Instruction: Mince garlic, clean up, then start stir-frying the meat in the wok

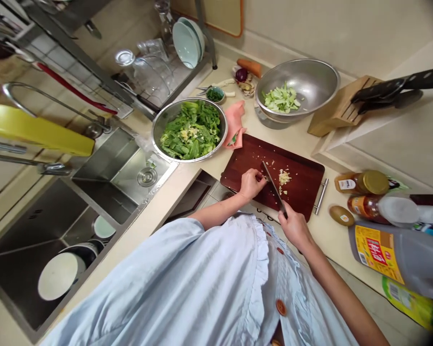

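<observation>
My right hand (pixel 295 226) is closed round the handle of a kitchen knife (pixel 272 184), whose blade slants across the dark red-brown cutting board (pixel 306 187). Beside the blade, on its left, my left hand (pixel 252 183) has its fingers pinched together over the board. Whatever is between those fingertips is too small to make out. To the right of the blade lies a small heap of finely chopped garlic (pixel 284 177), with pale bits scattered around it.
Left of the board stands a metal bowl of leafy greens (pixel 205 125) topped with chopped pale bits. Behind it are a pink cloth (pixel 234 122), a steel bowl (pixel 317 86) with chopped green pieces and a knife block (pixel 335 110). Bottles (pixel 400 254) line the right; a double sink (pixel 104 192) is left.
</observation>
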Tool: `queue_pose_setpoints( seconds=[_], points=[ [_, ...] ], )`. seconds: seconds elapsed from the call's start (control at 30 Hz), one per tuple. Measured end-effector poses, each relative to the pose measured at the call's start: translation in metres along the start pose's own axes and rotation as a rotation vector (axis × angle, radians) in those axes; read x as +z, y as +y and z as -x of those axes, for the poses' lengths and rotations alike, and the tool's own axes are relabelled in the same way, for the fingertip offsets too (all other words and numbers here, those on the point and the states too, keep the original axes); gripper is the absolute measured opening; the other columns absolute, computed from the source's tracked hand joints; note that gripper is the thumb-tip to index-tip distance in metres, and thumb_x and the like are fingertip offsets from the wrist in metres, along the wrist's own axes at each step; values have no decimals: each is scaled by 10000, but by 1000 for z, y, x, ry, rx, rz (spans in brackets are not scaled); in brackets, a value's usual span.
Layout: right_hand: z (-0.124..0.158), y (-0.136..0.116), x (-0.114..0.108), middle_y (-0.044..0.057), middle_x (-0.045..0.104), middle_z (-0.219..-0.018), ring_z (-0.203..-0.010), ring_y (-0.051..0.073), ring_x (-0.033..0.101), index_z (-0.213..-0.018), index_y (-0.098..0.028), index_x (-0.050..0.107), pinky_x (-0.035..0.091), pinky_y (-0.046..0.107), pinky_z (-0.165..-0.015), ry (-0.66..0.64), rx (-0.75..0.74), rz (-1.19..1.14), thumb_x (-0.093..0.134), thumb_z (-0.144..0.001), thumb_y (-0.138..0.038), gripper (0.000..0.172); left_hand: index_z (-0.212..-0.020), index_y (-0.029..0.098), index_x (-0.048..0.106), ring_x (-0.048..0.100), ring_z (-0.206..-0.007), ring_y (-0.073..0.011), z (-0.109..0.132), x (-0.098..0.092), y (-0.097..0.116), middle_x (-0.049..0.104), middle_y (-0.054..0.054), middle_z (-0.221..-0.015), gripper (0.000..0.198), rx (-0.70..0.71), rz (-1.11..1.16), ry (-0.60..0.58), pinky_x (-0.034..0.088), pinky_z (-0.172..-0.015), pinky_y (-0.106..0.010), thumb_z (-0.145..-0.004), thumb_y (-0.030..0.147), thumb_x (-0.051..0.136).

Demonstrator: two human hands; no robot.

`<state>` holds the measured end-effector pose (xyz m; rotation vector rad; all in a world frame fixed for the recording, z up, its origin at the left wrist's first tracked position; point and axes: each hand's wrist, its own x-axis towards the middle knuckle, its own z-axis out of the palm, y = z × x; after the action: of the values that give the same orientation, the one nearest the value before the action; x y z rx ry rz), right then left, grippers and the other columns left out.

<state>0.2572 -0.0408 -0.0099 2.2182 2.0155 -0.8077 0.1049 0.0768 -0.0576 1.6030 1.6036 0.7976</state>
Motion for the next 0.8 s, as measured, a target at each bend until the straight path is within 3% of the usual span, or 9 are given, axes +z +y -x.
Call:
queue_pose_setpoints(
  seconds=[0.13,0.23,0.37,0.5,0.63,0.8],
  points=[
    [21,8,-11,87,716,-734,-641,236,660,-1356,-141,574,428,297,-593,17,-38,28,388,-922,-278,492,-612,210,485,571,-678,-161,0,1,1,607,-15,-708,257,-10,-5,-3,460,-691,-296,-701,134,714],
    [34,7,-18,86,711,-728,-639,236,657,-1395,-154,545,422,292,-588,-39,-1,58,396,-921,-264,509,-592,213,444,553,-676,-157,2,1,1,579,-14,-698,294,3,-13,-9,444,-680,-289,-705,113,696],
    [20,-4,-12,103,727,-785,-713,244,678,-1406,-144,530,439,289,-631,-90,41,57,412,-918,-228,510,-600,211,439,537,-678,-149,3,1,-1,568,-10,-709,283,43,8,9,435,-681,-281,-720,96,667],
    [-1,-8,-3,124,744,-913,-790,252,690,-1394,-124,533,463,300,-700,-56,42,-2,419,-906,-207,508,-604,209,454,529,-661,-146,4,1,-4,561,-5,-700,258,60,12,12,434,-673,-280,-726,110,659],
    [12,-1,-13,86,745,-871,-760,229,688,-1399,-148,526,465,286,-700,-22,15,-64,398,-923,-252,504,-606,208,466,531,-657,-150,3,3,-6,550,-3,-689,245,80,4,32,426,-665,-281,-723,112,658],
    [25,-3,-18,87,734,-813,-734,232,681,-1401,-139,528,458,287,-680,-84,14,-61,392,-915,-243,516,-602,206,471,534,-671,-148,3,4,-9,556,-4,-706,255,82,4,15,427,-674,-278,-720,136,686]
  ],
)
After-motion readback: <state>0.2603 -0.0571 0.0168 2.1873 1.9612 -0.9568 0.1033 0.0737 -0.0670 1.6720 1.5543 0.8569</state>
